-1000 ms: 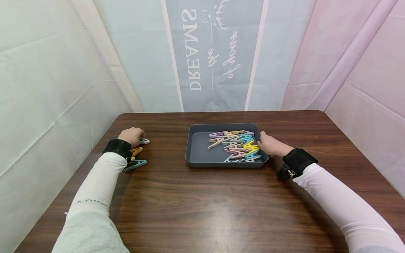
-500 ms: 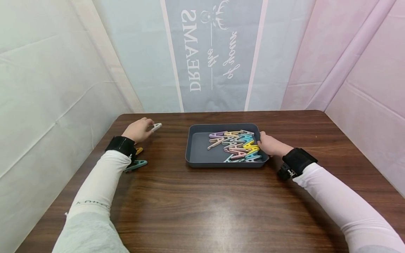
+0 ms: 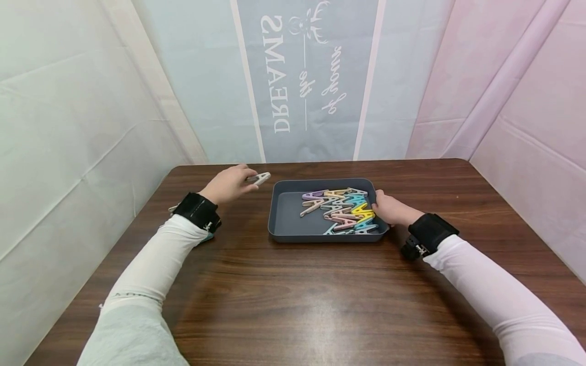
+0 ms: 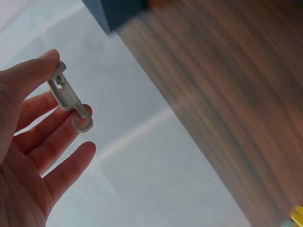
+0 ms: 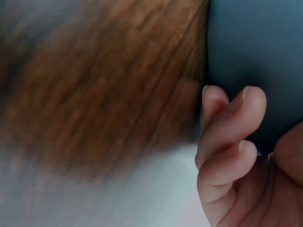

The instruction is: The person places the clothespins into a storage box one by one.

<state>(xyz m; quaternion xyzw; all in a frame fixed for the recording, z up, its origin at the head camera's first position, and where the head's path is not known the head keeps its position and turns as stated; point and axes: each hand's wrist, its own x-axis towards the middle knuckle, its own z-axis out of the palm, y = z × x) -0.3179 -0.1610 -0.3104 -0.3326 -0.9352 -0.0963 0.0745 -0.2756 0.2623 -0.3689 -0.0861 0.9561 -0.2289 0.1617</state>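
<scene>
My left hand (image 3: 231, 184) pinches a pale grey clothespin (image 3: 260, 178) between thumb and fingers, left of the tray near the table's far edge. In the left wrist view, this clothespin (image 4: 68, 98) shows a small hook at its lower end, and the other fingers are spread loosely below the thumb. A dark grey rectangular tray (image 3: 288, 216) lies on the table. Several pastel and bright clothespins (image 3: 361, 209) are heaped in its right half. My right hand (image 3: 393, 209) grips the tray's right wall, with curled fingers against the outside in the right wrist view.
A teal clothespin (image 3: 209, 237) peeks out from under the left wrist strap. Part of a yellow clothespin (image 4: 297, 215) shows at the left wrist view's corner. Fabric sheets (image 3: 91, 127) hang around the back and sides of the brown wooden table (image 3: 293, 295).
My left hand has picked up the pale grey clothespin from the left of the table and carried it rightward and away, close to the tray. The right hand and tray have stayed put.
</scene>
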